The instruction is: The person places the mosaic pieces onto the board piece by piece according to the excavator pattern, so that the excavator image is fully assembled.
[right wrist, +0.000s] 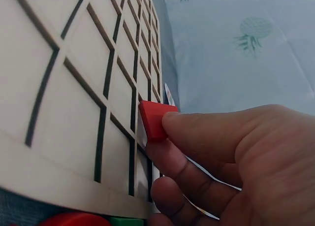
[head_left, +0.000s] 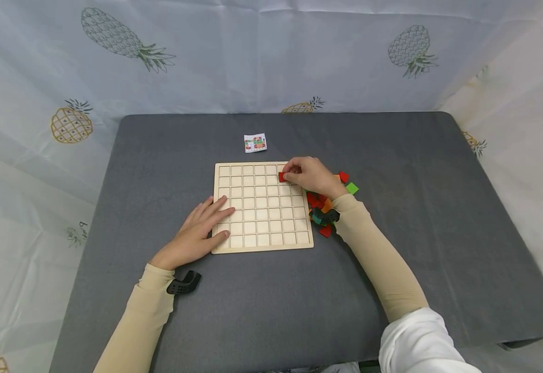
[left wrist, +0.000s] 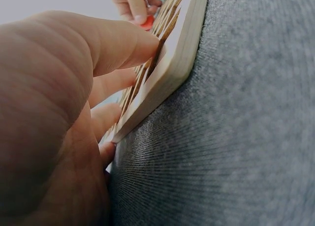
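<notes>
A light wooden grid board (head_left: 262, 220) with square recesses lies on the grey table. Near its far right corner, my right hand (head_left: 312, 175) pinches a red tile (head_left: 281, 177) between thumb and fingers. In the right wrist view the red tile (right wrist: 153, 118) stands tilted close over the grid, thumb tip on its face. My left hand (head_left: 200, 228) rests on the board's left edge with fingers spread and straight. The left wrist view has the thumb (left wrist: 125, 46) lying over the wooden rim.
A loose heap of red, orange and green tiles (head_left: 315, 199) lies along the board's right side, partly hidden under the right wrist. One green tile (head_left: 352, 188) sits at its outer edge. Beyond the board is a small printed card (head_left: 255, 143) with a coloured grid pattern.
</notes>
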Demonstrator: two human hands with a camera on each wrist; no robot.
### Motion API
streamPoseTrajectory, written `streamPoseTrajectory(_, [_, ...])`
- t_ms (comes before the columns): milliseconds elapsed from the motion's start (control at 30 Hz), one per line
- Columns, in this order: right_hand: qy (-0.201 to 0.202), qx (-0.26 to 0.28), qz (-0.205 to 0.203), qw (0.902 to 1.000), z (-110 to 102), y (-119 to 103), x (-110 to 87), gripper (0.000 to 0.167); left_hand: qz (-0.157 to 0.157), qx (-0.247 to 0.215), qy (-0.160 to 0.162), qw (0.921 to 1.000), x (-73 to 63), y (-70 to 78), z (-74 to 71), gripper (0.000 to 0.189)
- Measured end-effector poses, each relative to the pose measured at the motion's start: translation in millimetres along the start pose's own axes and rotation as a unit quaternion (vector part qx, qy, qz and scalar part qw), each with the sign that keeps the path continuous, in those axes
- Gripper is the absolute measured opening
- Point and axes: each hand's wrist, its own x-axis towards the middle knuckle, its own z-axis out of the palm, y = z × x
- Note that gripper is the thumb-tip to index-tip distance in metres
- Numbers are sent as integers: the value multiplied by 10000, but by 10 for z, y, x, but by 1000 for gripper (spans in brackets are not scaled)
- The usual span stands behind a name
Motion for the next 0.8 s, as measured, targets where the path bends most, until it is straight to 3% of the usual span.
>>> streamPoseTrajectory(567, [165,-1157,-225,9929,80,-65,-3,19,59,35,40,10000,-12,-15,-5,59])
streamPoseTrajectory(667, [214,-990,-250,9945,47,-76,-26,22,84,15,40,10000,-19,-23,-7,59])
streamPoseTrajectory(800, [278,-299,-226,9989,-95,-69,-94,26,93,0,12,10000,-14,-18,-7,58])
